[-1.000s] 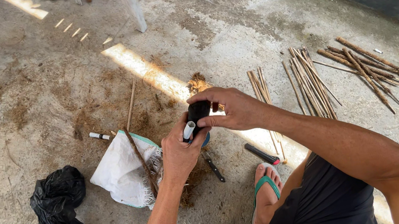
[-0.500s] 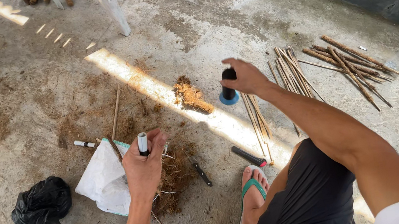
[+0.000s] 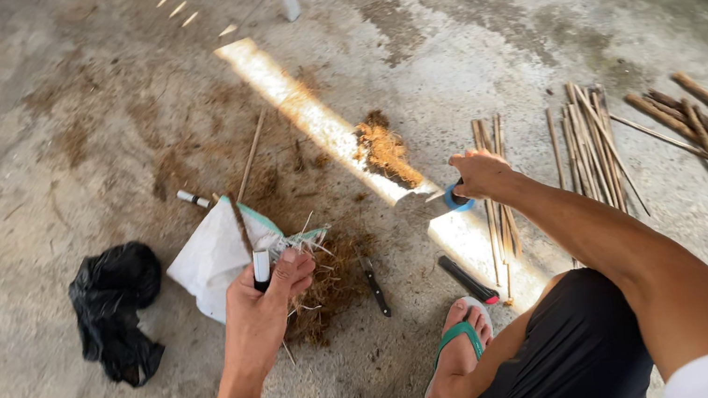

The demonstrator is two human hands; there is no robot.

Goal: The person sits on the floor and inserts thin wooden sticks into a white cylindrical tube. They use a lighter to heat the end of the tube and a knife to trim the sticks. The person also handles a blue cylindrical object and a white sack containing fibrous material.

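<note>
Here the left hand (image 3: 263, 313) grips a small tube (image 3: 261, 269), raised.

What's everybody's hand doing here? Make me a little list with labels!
left hand: holds a small black-and-white tube upright
right hand: grips a dark object with a blue ring, low over the floor
under left hand: white bag and brown fibre pile
by right hand: thin sticks lying in rows
far left: crumpled black bag
foot: green flip-flop
</note>
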